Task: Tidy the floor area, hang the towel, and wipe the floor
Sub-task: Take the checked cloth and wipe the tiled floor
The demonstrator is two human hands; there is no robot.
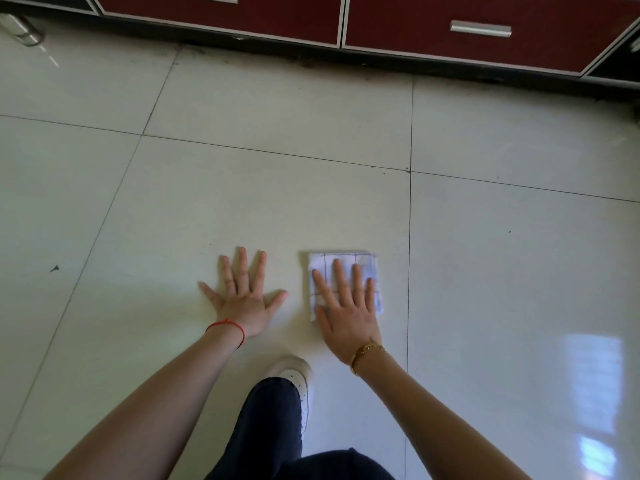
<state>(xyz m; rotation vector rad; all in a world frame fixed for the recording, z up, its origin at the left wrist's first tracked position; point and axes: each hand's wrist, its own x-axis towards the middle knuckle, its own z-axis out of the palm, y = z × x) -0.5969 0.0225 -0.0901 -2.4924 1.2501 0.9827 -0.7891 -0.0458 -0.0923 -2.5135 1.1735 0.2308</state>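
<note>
Pale glossy floor tiles (242, 188) run up to dark red cabinet doors (485, 46) along the far edge. On the tiles lies a folded white cloth (346, 263) with thin dark grid lines, its longer side running away from the person toward the cabinets. Pressing flat on it is the right hand (346, 306), fingers straight and slightly spread, covering its near half; the far edge shows beyond the fingertips. Just beside the cloth, apart from it, the left hand (244, 296) rests flat on bare tile, fingers splayed. A white shoe (298, 379) sits below, between the forearms.
</note>
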